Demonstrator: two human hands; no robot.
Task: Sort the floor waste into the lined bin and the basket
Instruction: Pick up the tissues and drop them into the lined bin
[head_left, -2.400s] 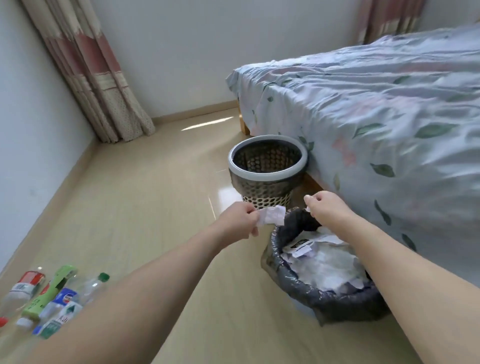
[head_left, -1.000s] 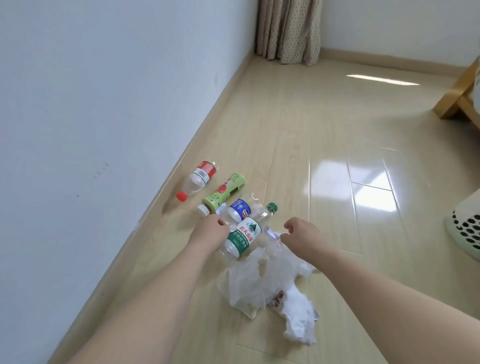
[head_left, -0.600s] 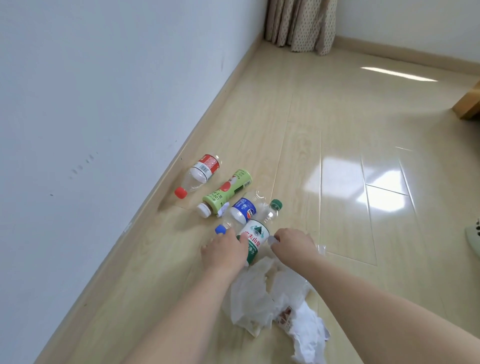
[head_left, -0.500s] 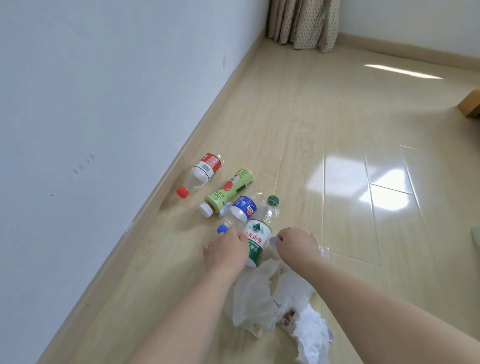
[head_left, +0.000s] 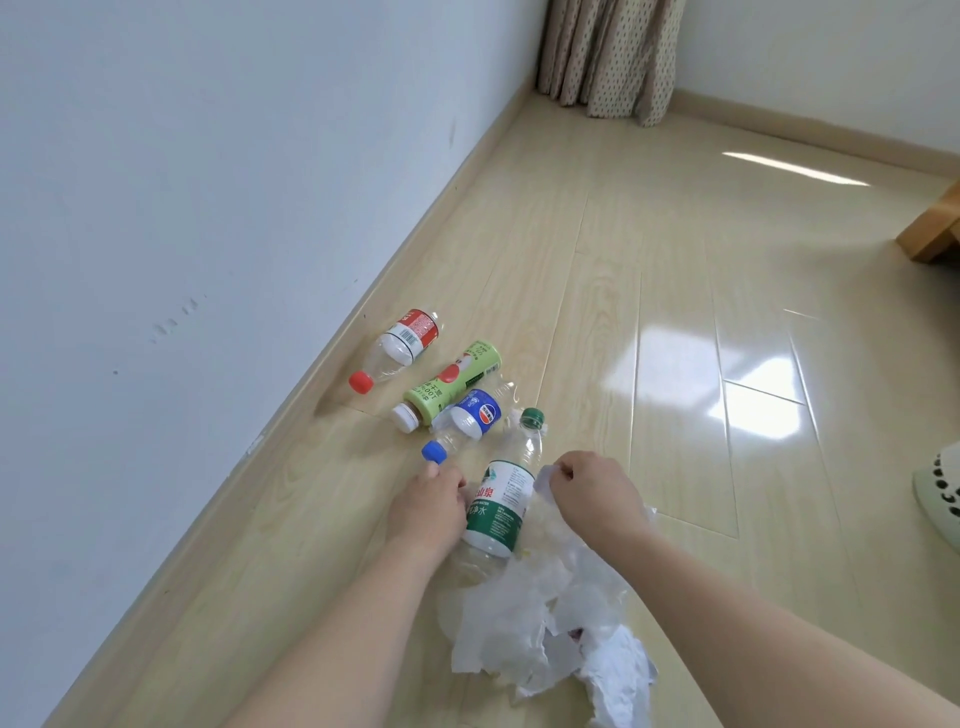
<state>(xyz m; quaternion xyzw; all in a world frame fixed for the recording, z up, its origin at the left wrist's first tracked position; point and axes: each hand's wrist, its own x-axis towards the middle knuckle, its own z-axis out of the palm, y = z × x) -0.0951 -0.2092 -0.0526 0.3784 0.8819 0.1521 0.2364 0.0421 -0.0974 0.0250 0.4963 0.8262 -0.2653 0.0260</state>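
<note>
Left hand (head_left: 427, 512) grips green-label bottle (head_left: 501, 501) | right hand (head_left: 592, 496) pinches paper scrap (head_left: 545, 475)

Both hands, left (head_left: 427, 512) and right (head_left: 592, 496), reach down, fingers curled.

Left hand (head_left: 428, 512) grips the green-label bottle (head_left: 501, 499) lying on the floor (head_left: 649, 312) — right hand (head_left: 592, 499) pinches a paper scrap (head_left: 546, 475) beside it.
</note>
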